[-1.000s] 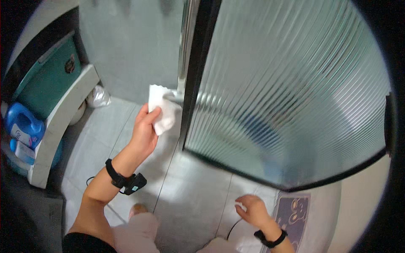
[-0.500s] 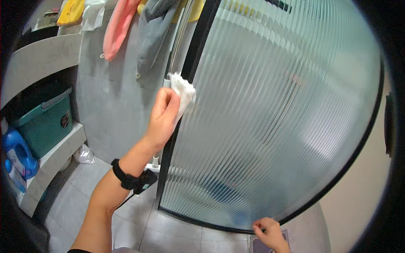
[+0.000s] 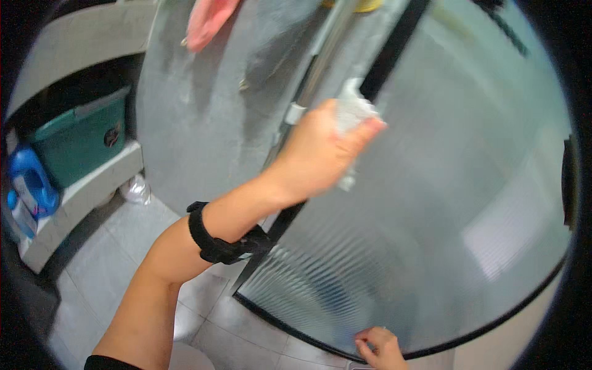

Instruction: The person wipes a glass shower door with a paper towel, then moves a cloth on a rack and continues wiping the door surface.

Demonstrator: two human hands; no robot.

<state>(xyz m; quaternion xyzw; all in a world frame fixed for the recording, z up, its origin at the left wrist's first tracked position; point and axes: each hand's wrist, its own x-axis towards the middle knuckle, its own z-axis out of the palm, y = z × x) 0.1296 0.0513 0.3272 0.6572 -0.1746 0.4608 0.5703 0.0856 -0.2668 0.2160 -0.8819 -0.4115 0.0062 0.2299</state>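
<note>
My left hand is closed round a crumpled white tissue, with the thumb side toward the glass. It is at the black frame along the left edge of a ribbed glass shower door; I cannot tell whether the tissue touches it. A black strap with a small device circles my left forearm. Low down by the door's bottom edge is my right hand, with its fingers loosely bent, the thumb apart and nothing visible between them.
On the left, a curved shelf carries a green bin and blue bottles. A clear plastic bag lies beneath it. Pink and grey towels hang along the grey wall, near a metal rail.
My left hand has swung right with the tissue, turning so its back faces up, and come closer to the glass. The view has shifted and blurred. My right hand stays low by the door.
</note>
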